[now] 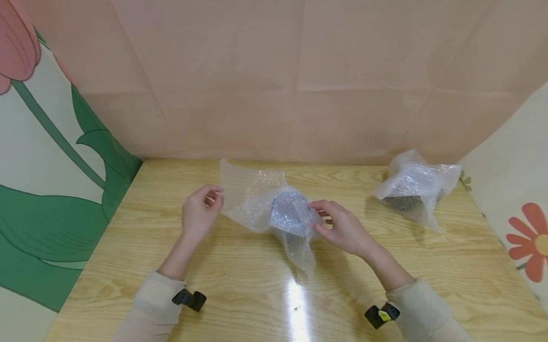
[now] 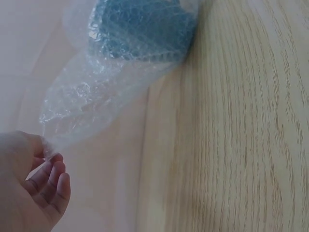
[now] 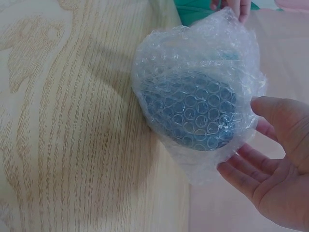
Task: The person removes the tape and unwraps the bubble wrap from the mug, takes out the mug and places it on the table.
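A blue object with a rounded end (image 3: 193, 111) sits on the table inside a sheet of bubble wrap (image 1: 249, 198); the layers blur what kind of thing it is. Out to the left, my left hand (image 1: 200, 211) pinches a corner of the sheet between thumb and fingertips, and the wrap stretches from there to the bundle. On the other side, my right hand (image 1: 343, 229) holds the bundle with thumb and fingers spread around its right end. In the right wrist view, the thumb and fingertips (image 3: 227, 169) lie against the plastic.
A second bubble-wrapped bundle (image 1: 415, 186), with something dark inside, stands at the table's back right. The wooden table (image 1: 230, 303) meets a pink sheet (image 1: 269, 88) along its back edge. Painted walls with flowers (image 1: 544, 244) flank it on both sides.
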### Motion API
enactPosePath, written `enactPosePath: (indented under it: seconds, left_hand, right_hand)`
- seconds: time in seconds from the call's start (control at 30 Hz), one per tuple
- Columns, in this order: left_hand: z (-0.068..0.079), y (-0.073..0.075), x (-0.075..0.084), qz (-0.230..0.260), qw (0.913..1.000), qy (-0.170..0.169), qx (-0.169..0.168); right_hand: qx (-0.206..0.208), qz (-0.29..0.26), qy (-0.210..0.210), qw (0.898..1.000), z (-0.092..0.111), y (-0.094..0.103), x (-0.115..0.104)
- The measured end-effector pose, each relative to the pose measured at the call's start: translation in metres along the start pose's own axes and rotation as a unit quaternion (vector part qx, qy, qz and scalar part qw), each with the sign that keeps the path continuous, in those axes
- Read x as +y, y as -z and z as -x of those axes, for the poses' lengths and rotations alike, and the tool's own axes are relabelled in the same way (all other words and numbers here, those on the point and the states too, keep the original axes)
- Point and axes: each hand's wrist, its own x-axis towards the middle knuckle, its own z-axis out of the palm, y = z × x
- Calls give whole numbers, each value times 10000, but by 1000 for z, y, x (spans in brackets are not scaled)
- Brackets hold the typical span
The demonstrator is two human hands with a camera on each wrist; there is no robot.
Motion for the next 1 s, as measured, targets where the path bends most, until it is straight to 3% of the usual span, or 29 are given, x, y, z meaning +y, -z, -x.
enactPosePath:
  seconds: [0.5,1.0]
  left_hand:
    - [0,-1,-15,18,9992,402,56]
    - [-1,-3,-26,33,9934,1136,125]
  right_hand:
    - [58,5,8,10000,1,-1,2]
    - [33,10,-37,10000,1,-2,2]
